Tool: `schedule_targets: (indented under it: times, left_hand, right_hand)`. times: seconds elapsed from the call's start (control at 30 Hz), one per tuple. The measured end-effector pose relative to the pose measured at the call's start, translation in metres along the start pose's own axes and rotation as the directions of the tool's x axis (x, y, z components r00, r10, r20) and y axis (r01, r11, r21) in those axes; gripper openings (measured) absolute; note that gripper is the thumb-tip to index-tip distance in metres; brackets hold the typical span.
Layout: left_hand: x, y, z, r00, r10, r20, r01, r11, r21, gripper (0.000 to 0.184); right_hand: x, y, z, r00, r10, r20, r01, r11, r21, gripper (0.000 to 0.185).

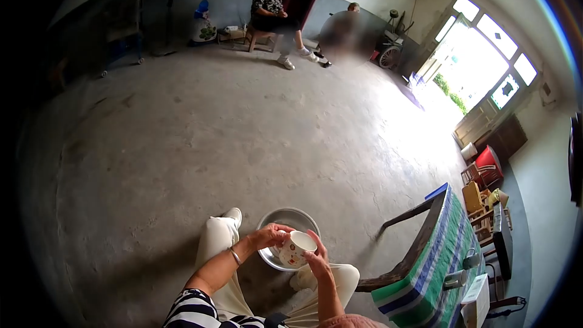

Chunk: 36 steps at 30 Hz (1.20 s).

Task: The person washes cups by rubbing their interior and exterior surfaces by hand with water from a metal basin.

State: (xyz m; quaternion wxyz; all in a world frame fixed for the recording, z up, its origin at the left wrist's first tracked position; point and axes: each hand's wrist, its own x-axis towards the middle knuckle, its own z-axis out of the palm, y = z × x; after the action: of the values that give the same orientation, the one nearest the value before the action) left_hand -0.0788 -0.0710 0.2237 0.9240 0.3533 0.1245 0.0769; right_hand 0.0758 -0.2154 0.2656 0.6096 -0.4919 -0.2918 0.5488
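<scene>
A white cup (294,257) with a small coloured print is held between my two hands, its open mouth tilted up. My left hand (270,236), with a bracelet at the wrist, grips the cup's left side; its fingers are closed around the edge there. On the opposite side, my right hand (318,257) has its thumb and fingers pressed to the cup wall. Directly beneath is a round metal basin (285,214) on the floor between my legs. The cup and hands cover much of the basin, so its contents are mostly hidden.
To my right stands a table with a striped cloth (434,249), carrying two mugs (455,279) and a white box (477,294). Chairs and a red tub (487,165) line the right wall. Two people (270,6) sit by the far wall, near an open door (470,64).
</scene>
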Motion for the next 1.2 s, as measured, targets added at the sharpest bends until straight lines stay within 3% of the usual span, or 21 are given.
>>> schedule_targets:
  times: [0.07,0.13,0.2,0.4,0.47,0.53,0.6,0.67,0.8,0.83,0.87,0.93,0.97,1.07,1.2]
  left_hand:
    - [0.001,0.000,0.003,0.992,0.127,-0.013,-0.128,0.992,-0.011,0.043]
    - [0.000,-0.001,0.004,0.992,0.130,-0.010,-0.130,0.991,-0.022,0.045]
    - [0.006,-0.005,0.005,0.959,0.277,-0.067,-0.266,0.954,0.138,0.045]
    - [0.013,-0.011,0.010,0.957,0.244,-0.158,-0.206,0.952,0.226,0.038]
    - [0.012,-0.011,0.013,0.972,0.149,-0.183,-0.113,0.974,0.194,0.036]
    - [0.012,-0.015,0.010,0.977,0.137,-0.162,-0.112,0.982,0.155,0.036]
    - [0.008,-0.013,0.014,0.983,0.105,-0.151,-0.077,0.980,0.183,0.038]
    - [0.009,-0.028,-0.005,0.979,0.109,-0.174,-0.092,0.991,0.102,0.039]
    - [0.023,-0.023,0.010,0.997,0.026,0.079,-0.031,0.997,0.065,0.051]
    - [0.027,-0.023,0.015,0.995,-0.006,0.096,-0.006,0.993,0.120,0.052]
    - [0.032,-0.029,0.008,0.998,-0.021,0.060,0.013,0.991,0.130,0.053]
    - [0.045,-0.039,0.011,0.985,-0.134,0.108,0.136,0.991,-0.014,0.055]
    - [0.048,-0.043,0.021,0.984,-0.156,0.086,0.154,0.988,0.026,0.057]
    - [0.068,-0.061,0.016,0.953,-0.238,0.185,0.262,0.958,-0.118,0.051]
    - [0.103,-0.087,0.042,0.911,-0.356,0.207,0.377,0.923,-0.071,0.051]
  right_hand:
    - [-0.001,-0.002,0.002,0.997,-0.072,-0.034,0.068,0.994,-0.088,0.087]
    - [-0.004,-0.001,0.007,0.993,-0.083,-0.083,0.076,0.994,-0.083,0.086]
    - [-0.009,-0.003,0.011,0.979,-0.124,-0.162,0.101,0.984,-0.144,0.085]
    - [-0.014,-0.008,0.007,0.953,-0.199,-0.228,0.154,0.967,-0.202,0.087]
    - [-0.012,-0.004,0.001,0.928,-0.285,-0.241,0.218,0.938,-0.268,0.089]
    - [-0.011,-0.003,-0.001,0.920,-0.298,-0.255,0.245,0.944,-0.220,0.089]
    - [-0.008,0.004,-0.009,0.896,-0.367,-0.250,0.261,0.890,-0.373,0.091]
    - [-0.011,0.000,-0.002,0.878,-0.374,-0.298,0.299,0.916,-0.268,0.093]
    - [-0.027,-0.016,0.005,0.835,-0.401,-0.377,0.329,0.913,-0.241,0.092]
    - [-0.025,-0.006,0.001,0.768,-0.496,-0.406,0.359,0.858,-0.367,0.093]
    - [-0.032,-0.009,0.001,0.758,-0.498,-0.422,0.352,0.856,-0.379,0.094]
    - [-0.044,-0.009,-0.004,0.711,-0.540,-0.451,0.366,0.831,-0.419,0.093]
    - [-0.045,-0.004,-0.008,0.689,-0.551,-0.470,0.360,0.824,-0.438,0.097]
    - [-0.055,-0.003,-0.020,0.586,-0.667,-0.460,0.359,0.722,-0.591,0.099]
    - [-0.062,0.006,-0.035,0.530,-0.720,-0.449,0.296,0.652,-0.698,0.102]
